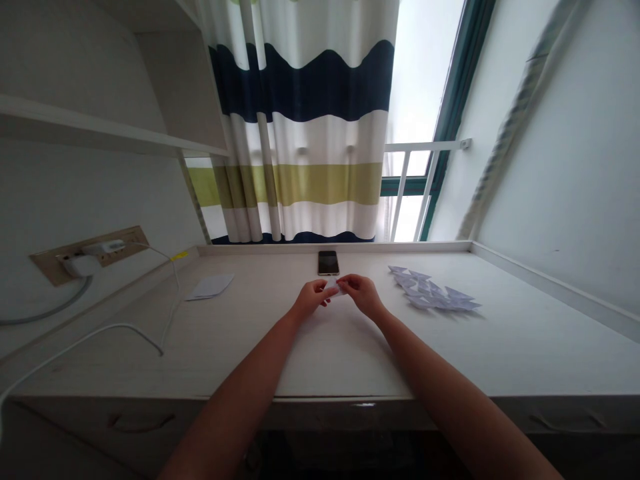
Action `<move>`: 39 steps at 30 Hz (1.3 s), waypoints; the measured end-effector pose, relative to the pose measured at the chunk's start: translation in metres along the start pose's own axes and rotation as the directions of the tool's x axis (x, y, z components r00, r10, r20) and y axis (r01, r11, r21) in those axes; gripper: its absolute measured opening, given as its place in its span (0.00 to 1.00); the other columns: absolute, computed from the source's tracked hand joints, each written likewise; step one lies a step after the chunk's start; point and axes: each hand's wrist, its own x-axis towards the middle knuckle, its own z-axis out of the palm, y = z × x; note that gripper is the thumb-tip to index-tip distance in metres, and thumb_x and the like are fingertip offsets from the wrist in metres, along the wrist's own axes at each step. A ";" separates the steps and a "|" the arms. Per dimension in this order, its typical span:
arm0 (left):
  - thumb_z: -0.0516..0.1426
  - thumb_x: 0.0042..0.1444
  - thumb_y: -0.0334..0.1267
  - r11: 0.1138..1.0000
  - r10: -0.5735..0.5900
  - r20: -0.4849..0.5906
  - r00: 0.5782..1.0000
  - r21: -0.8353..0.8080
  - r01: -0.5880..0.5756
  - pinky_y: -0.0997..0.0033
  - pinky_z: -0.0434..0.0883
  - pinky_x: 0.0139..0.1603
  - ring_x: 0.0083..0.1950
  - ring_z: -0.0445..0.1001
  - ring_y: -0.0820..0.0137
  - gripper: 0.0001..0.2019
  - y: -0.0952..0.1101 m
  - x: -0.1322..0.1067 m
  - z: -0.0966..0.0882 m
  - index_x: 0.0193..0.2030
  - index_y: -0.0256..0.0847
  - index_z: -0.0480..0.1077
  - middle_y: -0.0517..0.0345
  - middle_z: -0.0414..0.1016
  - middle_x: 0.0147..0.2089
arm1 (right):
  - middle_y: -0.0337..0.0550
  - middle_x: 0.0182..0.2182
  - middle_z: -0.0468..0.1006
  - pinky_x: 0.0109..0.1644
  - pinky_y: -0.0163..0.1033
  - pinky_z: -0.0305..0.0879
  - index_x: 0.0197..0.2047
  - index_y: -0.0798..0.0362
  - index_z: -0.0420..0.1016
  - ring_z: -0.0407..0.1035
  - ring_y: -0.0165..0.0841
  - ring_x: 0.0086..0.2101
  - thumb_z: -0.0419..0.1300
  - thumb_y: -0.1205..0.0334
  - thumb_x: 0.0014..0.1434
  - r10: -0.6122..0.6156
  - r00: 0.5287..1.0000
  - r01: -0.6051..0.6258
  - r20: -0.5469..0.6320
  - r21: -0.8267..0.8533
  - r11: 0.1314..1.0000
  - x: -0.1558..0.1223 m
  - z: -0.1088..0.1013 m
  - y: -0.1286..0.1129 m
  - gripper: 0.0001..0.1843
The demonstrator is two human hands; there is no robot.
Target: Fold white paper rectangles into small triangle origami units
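Over white desk, L hand & R hand pinch small paper piece w/ fingertips; keep pressure even, edges aligned. Folded paper triangles lie to R.

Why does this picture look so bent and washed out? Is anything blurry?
In the head view, the window glass is blown out nearly white, the wide lens bows the desk and stretches the forearms, the left hand and right hand cast only faint shadows, and the small white paper they pinch looks soft.
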 end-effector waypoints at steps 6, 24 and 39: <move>0.60 0.41 0.42 1.000 0.019 -0.049 0.999 0.023 -0.018 0.76 0.66 0.25 0.25 0.68 0.75 0.12 0.000 -0.001 0.001 0.26 0.33 0.70 0.58 0.69 0.23 | 0.42 0.23 0.75 0.31 0.37 0.64 0.28 0.56 0.73 0.67 0.31 0.25 0.58 0.60 0.45 0.023 1.000 -0.022 -0.014 0.071 0.997 -0.001 0.001 -0.002 0.08; 0.59 0.41 0.45 0.998 0.065 -0.130 0.989 0.030 -0.062 0.77 0.64 0.22 0.20 0.65 0.76 0.14 -0.004 0.003 -0.001 0.22 0.33 0.70 0.61 0.66 0.17 | 0.35 0.18 0.71 0.28 0.37 0.66 0.30 0.55 0.71 0.66 0.28 0.22 0.66 0.58 0.36 0.154 0.982 -0.182 0.109 0.336 0.924 0.000 0.003 -0.002 0.16; 0.62 0.36 0.43 0.992 -0.019 -0.118 0.993 -0.127 0.004 0.76 0.66 0.25 0.22 0.66 0.76 0.15 0.000 0.002 -0.001 0.27 0.31 0.72 0.58 0.70 0.20 | 0.41 0.25 0.76 0.37 0.41 0.71 0.29 0.57 0.74 0.71 0.30 0.27 0.68 0.62 0.36 0.256 0.951 -0.308 0.173 0.460 0.832 -0.002 -0.003 -0.013 0.14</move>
